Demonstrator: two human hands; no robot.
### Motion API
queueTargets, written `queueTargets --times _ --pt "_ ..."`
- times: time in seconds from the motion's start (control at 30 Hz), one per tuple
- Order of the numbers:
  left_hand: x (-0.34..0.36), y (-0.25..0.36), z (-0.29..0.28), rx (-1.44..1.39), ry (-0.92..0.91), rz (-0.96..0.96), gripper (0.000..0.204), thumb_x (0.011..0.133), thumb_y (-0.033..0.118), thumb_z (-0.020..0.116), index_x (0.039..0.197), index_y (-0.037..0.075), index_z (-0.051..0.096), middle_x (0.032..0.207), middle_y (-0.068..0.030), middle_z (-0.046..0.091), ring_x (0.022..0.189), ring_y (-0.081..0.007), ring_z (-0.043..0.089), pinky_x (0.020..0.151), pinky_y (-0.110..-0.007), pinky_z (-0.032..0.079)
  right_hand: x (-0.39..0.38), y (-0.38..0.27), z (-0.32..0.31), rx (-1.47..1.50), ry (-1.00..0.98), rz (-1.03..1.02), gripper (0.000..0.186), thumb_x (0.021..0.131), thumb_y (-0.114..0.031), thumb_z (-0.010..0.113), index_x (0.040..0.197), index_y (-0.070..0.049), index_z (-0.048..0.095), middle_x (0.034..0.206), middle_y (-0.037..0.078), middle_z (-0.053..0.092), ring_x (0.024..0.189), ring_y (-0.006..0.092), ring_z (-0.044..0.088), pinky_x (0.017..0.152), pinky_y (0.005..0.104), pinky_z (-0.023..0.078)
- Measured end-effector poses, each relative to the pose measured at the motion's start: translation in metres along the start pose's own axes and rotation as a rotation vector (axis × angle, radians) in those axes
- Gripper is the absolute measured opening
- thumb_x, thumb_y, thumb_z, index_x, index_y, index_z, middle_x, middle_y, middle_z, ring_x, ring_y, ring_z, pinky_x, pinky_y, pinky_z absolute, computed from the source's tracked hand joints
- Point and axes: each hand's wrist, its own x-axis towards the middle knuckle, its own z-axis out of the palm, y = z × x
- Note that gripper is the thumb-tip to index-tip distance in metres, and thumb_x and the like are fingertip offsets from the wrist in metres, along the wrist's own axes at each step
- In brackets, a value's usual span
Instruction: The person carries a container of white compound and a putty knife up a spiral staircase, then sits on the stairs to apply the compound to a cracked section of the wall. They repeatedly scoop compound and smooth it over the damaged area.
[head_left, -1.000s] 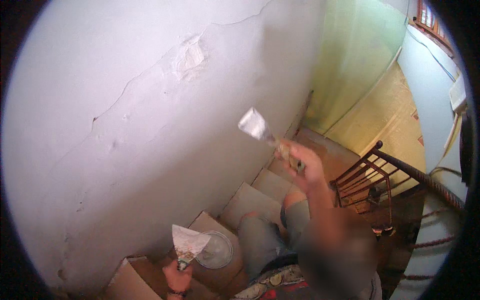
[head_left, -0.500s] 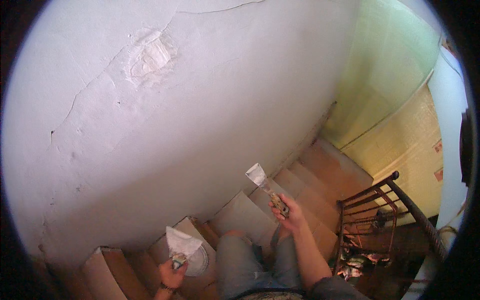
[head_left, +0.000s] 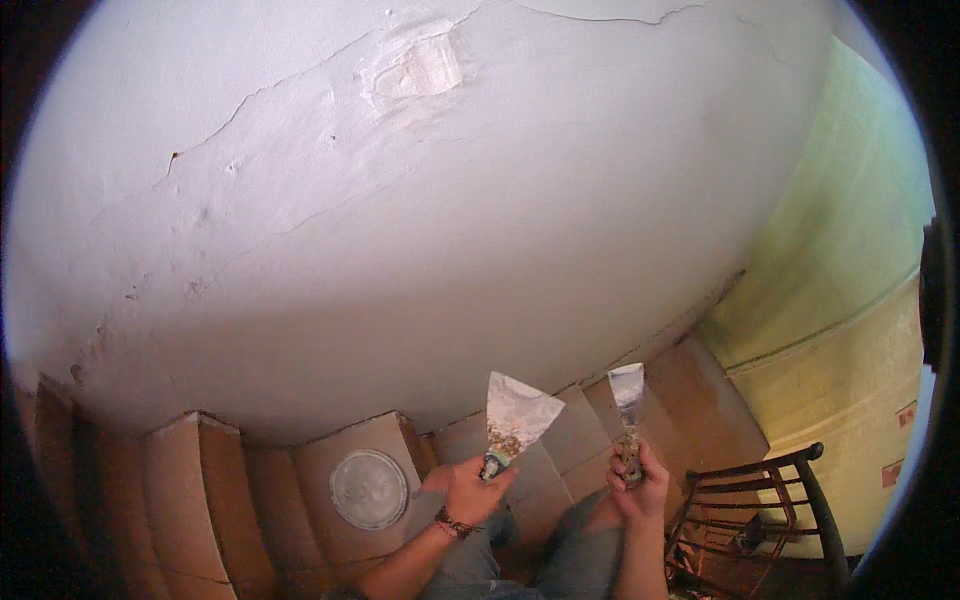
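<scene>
My left hand [head_left: 472, 496], with a dark beaded bracelet at its wrist, is closed round the handle of a wide putty knife [head_left: 521, 408]. Its flared blade points up, smeared with whitish and brown material. To the right, my right hand [head_left: 643, 484] grips a narrower putty knife [head_left: 627, 392] by its worn, stained handle, blade upward. The two blades are apart, in front of the wall. A round tub [head_left: 368, 489] of pale grey-white material rests on a stair step, left of my left hand; neither hand touches it.
The pale wall [head_left: 480, 240] has long cracks and a rough whitish patch [head_left: 425, 68] high up. Brown and grey stairs [head_left: 175, 500] run along its foot. At right stand a dark metal railing [head_left: 765, 475] and green-yellow sheeting [head_left: 840, 250]. My knees are below the hands.
My left hand has lifted the wide putty knife away from the tub, up and right towards the other knife. The view has shifted, with the wall patch now higher and further right.
</scene>
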Motion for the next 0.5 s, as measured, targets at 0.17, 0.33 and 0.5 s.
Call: queueTargets --times 0.17,0.33,0.5 --pt "0.005 -0.017 0.014 0.108 0.089 0.154 0.025 0.078 0.024 0.074 0.078 0.001 0.063 0.062 -0.0099 0.06 0.05 -0.0143 0.056 0.05 -0.032 0.045 -0.009 0.008 0.017 -0.197 -0.02 -0.132 0.041 0.088 -0.023 0.058 0.123 -0.002 0.052 0.099 0.01 0.062 0.072 0.0162 0.056 0.05 0.0264 0.043" --pt "-0.003 -0.005 0.024 0.108 0.112 0.072 0.028 0.078 0.027 0.072 0.08 0.001 0.063 0.064 -0.0128 0.061 0.054 -0.0199 0.059 0.055 -0.035 0.047 -0.018 -0.01 0.091 -0.46 -0.116 -0.381 0.044 0.089 -0.02 0.058 0.127 0.0 0.05 0.1 0.011 0.062 0.074 0.0145 0.057 0.051 0.0255 0.045" --pt "0.005 0.009 0.028 0.239 0.066 0.131 0.032 0.076 0.031 0.07 0.087 0.001 0.065 0.08 -0.0206 0.066 0.077 -0.0364 0.065 0.068 -0.043 0.05 -0.016 -0.015 0.182 -0.215 -0.487 -0.235 0.05 0.092 -0.025 0.052 0.134 0.001 0.042 0.107 0.014 0.061 0.078 0.0158 0.057 0.054 0.0275 0.046"
